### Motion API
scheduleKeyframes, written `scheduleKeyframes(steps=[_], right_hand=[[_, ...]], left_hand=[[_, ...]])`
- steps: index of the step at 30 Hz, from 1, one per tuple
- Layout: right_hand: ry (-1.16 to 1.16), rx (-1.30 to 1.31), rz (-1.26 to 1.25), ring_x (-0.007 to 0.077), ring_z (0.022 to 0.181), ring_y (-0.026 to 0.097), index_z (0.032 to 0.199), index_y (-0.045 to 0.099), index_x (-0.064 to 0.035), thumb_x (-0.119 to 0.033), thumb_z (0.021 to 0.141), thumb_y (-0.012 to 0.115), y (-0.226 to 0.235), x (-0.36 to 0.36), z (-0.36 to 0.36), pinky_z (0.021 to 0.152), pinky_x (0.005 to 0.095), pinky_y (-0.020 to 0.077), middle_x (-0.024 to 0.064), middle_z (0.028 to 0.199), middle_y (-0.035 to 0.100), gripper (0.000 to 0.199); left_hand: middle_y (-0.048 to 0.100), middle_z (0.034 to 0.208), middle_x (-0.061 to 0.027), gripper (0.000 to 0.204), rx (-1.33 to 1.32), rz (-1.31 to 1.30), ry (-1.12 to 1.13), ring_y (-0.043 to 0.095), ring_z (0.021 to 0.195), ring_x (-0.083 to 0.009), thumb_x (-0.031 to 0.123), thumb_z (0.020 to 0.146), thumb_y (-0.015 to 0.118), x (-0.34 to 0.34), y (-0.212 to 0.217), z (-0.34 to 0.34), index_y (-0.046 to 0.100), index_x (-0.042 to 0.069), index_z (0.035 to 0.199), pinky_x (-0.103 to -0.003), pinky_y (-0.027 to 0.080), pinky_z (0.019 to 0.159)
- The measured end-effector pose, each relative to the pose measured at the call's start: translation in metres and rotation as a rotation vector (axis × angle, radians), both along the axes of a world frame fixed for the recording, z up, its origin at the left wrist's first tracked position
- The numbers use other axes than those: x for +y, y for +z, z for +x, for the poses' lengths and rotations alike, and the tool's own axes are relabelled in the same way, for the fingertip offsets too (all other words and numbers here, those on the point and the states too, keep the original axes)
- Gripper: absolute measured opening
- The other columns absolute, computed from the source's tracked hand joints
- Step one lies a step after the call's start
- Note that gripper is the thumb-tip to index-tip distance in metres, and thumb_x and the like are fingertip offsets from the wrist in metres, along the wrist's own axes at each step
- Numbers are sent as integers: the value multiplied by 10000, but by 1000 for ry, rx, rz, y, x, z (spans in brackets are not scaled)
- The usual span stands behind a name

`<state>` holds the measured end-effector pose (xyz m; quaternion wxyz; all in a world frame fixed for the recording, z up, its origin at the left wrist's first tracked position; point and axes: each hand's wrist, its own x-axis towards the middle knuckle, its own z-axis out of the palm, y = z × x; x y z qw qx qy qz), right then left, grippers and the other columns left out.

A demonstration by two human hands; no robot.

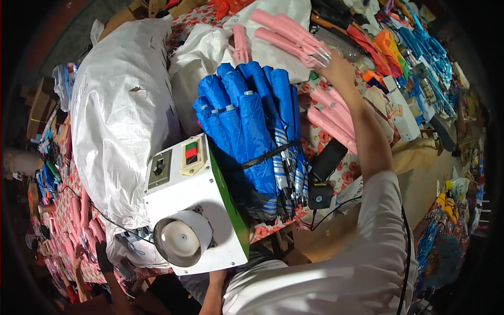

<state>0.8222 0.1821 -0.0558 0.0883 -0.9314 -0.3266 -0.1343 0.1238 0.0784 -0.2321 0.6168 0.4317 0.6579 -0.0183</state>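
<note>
My right arm reaches to the far side of the table, where my right hand [335, 67] is closed around the silver ends of several pink folded umbrellas [286, 34]. Motion blurs the fingers a little. A single pink umbrella [240, 44] lies to the left of them, and another pink group [333, 118] rests beneath my forearm. Nearer to me sits a big bundle of blue folded umbrellas [247, 126], bound with a black strap. Of my left hand [217, 276] only the wrist shows; a white box-shaped machine [220, 226] hides its fingers.
The machine has a red-green switch and a round metal cup. A large stuffed white sack [123, 100] fills the left. A black device [321, 195] with cables is by the table edge. At lower left, another person's hands [102, 257] are near more pink umbrellas [86, 220].
</note>
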Motion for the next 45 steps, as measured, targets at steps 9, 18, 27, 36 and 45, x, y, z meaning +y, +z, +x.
scheduleKeyframes(steps=[9, 18, 27, 36, 45], right_hand=[[-70, 148, 135, 381, 885, 608, 1246, 458, -83, -176, 748, 667, -16, -209, -62, 717, 424, 493, 153, 1016, 631, 549], [-54, 113, -252, 458, 1069, 509, 1377, 312, -115, -142, 694, 691, -64, -246, -36, 852, 539, 445, 222, 1279, 463, 782], [29, 300, -556, 487, 1068, 495, 1299, 444, -63, -262, 694, 732, -13, -179, -63, 877, 566, 439, 250, 1259, 473, 700], [157, 234, 1, 397, 1006, 600, 1326, 460, -19, -282, 722, 684, -20, -29, 15, 876, 412, 480, 234, 1102, 625, 696], [-72, 212, -316, 405, 963, 609, 1336, 437, -30, -256, 637, 673, -111, 52, 120, 877, 398, 470, 210, 1062, 650, 772]], left_hand=[[600, 744, -91, 177, -26, -51, 34, 523, 504, -157, 136, 872, 595, 0, 23, 7, 640, -6, 968, -270, 445, 462], [611, 737, -89, 190, 34, -55, -15, 554, 546, -165, 134, 880, 584, 4, 46, 21, 631, -18, 983, -253, 463, 495], [624, 816, -110, 231, -31, 106, -44, 576, 605, -173, 138, 885, 578, 5, 42, 22, 627, 2, 1064, -267, 477, 538], [601, 929, -123, 282, -14, 127, -112, 560, 734, -203, 162, 895, 565, 12, 20, 18, 588, 1, 1125, -285, 454, 648], [579, 1042, -137, 336, 36, -3, 22, 545, 863, -232, 185, 905, 553, 4, 13, 15, 549, -1, 1186, -304, 431, 757]])
